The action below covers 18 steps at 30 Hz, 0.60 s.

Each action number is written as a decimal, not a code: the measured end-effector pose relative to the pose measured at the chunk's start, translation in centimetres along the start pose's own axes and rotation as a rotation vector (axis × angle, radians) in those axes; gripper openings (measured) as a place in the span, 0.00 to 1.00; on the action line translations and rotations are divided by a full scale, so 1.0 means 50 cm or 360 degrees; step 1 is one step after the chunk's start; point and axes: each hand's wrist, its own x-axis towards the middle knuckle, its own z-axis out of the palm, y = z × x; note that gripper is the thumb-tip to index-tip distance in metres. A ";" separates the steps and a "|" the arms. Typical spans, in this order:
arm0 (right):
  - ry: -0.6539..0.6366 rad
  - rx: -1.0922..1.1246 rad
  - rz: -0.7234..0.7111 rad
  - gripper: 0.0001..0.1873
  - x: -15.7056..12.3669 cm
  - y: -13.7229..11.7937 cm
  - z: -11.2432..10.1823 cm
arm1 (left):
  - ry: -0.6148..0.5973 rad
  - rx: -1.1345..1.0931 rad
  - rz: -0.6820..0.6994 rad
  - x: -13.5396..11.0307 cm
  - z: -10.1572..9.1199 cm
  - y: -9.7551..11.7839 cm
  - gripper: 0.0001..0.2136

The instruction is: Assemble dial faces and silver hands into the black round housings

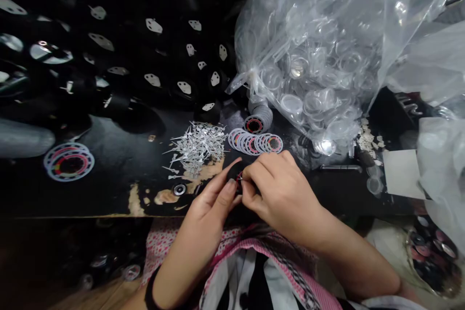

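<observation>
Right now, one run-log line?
left hand: holds small black part | right hand: at it, hold unclear | beyond: heap of silvery pointed pieces, overlapping grey-rimmed printed discs

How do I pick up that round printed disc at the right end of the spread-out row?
Probably pinch the end disc by its right rim, coming from the right: that edge is uncovered, while its left side overlaps the neighbouring discs, which might slide along.

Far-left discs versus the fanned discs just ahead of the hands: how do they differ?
The far-left discs look larger in this view than the fanned discs. The far-left discs form a small overlapping group; the fanned discs, more numerous, spread in a row. Both have pale rims and red markings.
</observation>
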 end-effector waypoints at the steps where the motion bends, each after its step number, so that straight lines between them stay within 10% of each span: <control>1: 0.0009 0.0018 0.0027 0.11 0.002 -0.004 -0.001 | -0.0019 -0.0089 -0.0057 0.000 0.003 -0.002 0.23; 11: -0.0023 0.0789 0.0339 0.07 0.018 0.047 -0.020 | 0.0136 0.0173 0.0125 0.018 -0.033 -0.017 0.19; 14: 0.0432 0.0413 0.0765 0.09 0.045 0.126 -0.015 | 0.0091 -0.0135 0.0086 0.022 -0.022 -0.013 0.17; 18: 0.0349 -0.0016 0.0992 0.14 0.082 0.208 -0.002 | 0.0043 -0.0265 -0.0079 0.020 -0.006 -0.001 0.16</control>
